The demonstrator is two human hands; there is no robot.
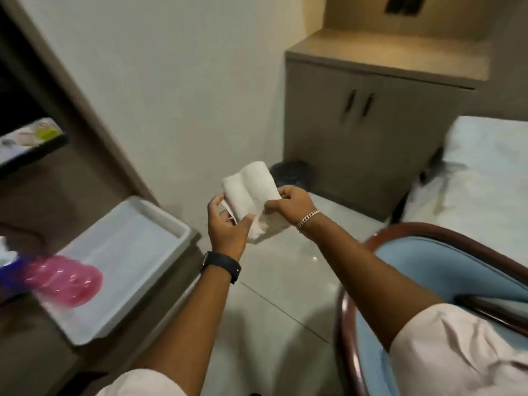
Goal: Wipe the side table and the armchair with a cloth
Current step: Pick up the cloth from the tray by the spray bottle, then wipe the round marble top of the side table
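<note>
A folded white cloth is held up in mid-air over the floor, between both hands. My left hand grips its lower left part, thumb on top. My right hand pinches its right edge. The side table, brown, stands at the lower left under a white tray. The armchair, blue upholstery with a dark red wooden frame, is at the lower right, partly hidden by my right arm.
A pink plastic bottle lies on the tray, blurred. A brown cabinet stands against the far wall, with a dark bin beside it. A bed with white sheets is at the right. Glossy tiled floor lies between table and chair.
</note>
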